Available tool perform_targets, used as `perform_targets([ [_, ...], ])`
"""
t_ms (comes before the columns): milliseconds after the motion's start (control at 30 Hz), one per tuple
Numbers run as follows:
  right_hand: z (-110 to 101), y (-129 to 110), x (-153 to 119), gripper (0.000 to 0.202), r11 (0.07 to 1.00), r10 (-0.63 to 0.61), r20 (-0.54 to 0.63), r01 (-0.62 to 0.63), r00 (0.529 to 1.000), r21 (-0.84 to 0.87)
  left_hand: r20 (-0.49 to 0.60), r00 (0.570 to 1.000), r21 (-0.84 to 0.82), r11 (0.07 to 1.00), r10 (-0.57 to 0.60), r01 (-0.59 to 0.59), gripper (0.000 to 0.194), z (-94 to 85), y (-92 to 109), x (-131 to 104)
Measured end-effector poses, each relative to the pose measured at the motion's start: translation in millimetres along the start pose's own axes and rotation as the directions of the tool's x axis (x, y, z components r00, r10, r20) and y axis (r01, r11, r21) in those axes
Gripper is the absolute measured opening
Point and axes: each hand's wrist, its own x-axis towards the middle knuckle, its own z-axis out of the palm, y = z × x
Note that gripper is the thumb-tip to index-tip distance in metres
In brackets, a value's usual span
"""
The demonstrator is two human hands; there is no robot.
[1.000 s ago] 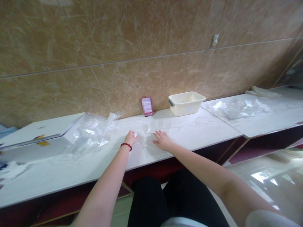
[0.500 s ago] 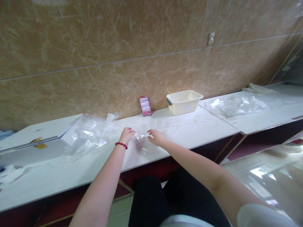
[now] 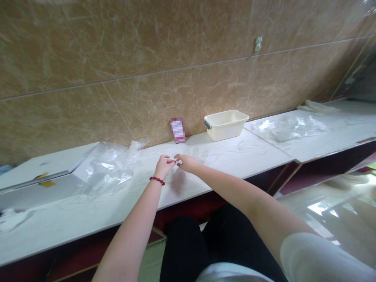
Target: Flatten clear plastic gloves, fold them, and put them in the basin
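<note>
My left hand (image 3: 164, 167), with a red bead bracelet (image 3: 157, 180) at the wrist, is closed in a pinch above the white counter. My right hand (image 3: 188, 163) meets it at the fingertips, its fingers also pinched. Between them is a small bunch of clear plastic (image 3: 174, 170), thin and see-through like a bag; its full outline is hard to make out. Other faint clear plastic pieces (image 3: 202, 154) lie on the counter just beyond my right hand.
A cream plastic tub (image 3: 226, 131) with a grey handle stands by the wall. Left of it a small red and white packet (image 3: 178, 131) leans there. A white box (image 3: 49, 176) and crumpled clear plastic (image 3: 113, 166) lie left. More clear plastic (image 3: 289, 126) lies right. The counter's front edge (image 3: 188, 199) is close.
My hands have come together until the fingertips meet, the left moving right and the right moving left. The clear plastic that was spread between them is now bunched at the fingers.
</note>
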Motion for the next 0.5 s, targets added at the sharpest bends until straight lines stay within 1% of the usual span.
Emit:
perform_targets([
  [67, 1, 1, 1, 0.023, 1.000, 0.003, -0.032, -0.003, 0.999, 0.000, 0.001, 0.998, -0.076, 0.995, 0.062, -0.061, 0.038, 1.9, -1, -6],
  [133, -1, 5, 1, 0.018, 1.000, -0.016, -0.055, 0.016, 0.998, 0.003, -0.010, 0.993, -0.094, 0.988, 0.120, -0.121, 0.035, 2.0, -5, -14],
  [200, -5, 10, -1, 0.017, 0.998, -0.054, -0.049, 0.055, 0.997, 0.009, -0.004, 0.989, -0.020, 0.989, 0.147, -0.148, 0.030, -0.2, -12, -24],
  [267, -9, 17, -4, 0.018, 0.996, -0.083, -0.021, 0.083, 0.996, 0.008, 0.021, 0.988, 0.098, 0.983, 0.153, -0.154, 0.026, -3.9, -20, -32],
  [367, -13, 27, -9, 0.020, 0.996, -0.087, 0.017, 0.087, 0.996, -0.003, 0.064, 0.983, 0.281, 0.942, 0.172, -0.183, 0.028, -8.6, -30, -41],
  [433, -13, 34, -13, 0.021, 0.997, -0.079, 0.026, 0.079, 0.997, -0.007, 0.112, 0.969, 0.351, 0.904, 0.221, -0.246, 0.028, -9.6, -33, -43],
  [500, -12, 39, -15, 0.020, 0.995, -0.100, 0.025, 0.100, 0.995, -0.005, 0.153, 0.948, 0.364, 0.875, 0.280, -0.318, 0.027, -8.8, -34, -43],
])
